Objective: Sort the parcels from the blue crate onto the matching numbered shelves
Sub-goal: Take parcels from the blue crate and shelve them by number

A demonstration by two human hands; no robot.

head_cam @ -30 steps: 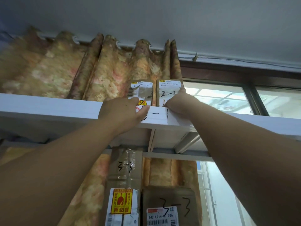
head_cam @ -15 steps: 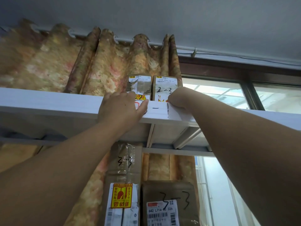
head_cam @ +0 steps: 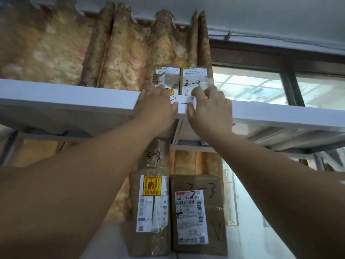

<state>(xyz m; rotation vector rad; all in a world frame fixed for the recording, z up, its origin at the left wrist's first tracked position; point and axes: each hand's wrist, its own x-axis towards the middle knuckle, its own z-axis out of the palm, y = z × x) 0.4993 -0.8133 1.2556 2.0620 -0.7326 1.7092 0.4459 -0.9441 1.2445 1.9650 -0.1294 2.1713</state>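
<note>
Two brown parcels stand upright side by side on the top white shelf (head_cam: pixel 74 98). The left parcel (head_cam: pixel 165 76) has a white label; the right parcel (head_cam: pixel 195 77) is marked "2-3". My left hand (head_cam: pixel 155 109) lies flat over the shelf's front edge, fingertips at the foot of the left parcel. My right hand (head_cam: pixel 210 109) rests on the same edge, fingers curled at the foot of the right parcel and thumb on the edge's paper number tag (head_cam: pixel 182 104). Neither hand grips a parcel. The blue crate is out of view.
One shelf down stand a tall parcel with a yellow sticker (head_cam: pixel 152 195) and a box (head_cam: pixel 197 212), both marked "3-3". A floral curtain (head_cam: pixel 65 49) hangs behind the shelves. A window (head_cam: pixel 248 86) is at the right, the ceiling close above.
My right hand has come off the right parcel's side and moved left onto the shelf's front edge. My left hand has shifted slightly right. The view has tilted down a little.
</note>
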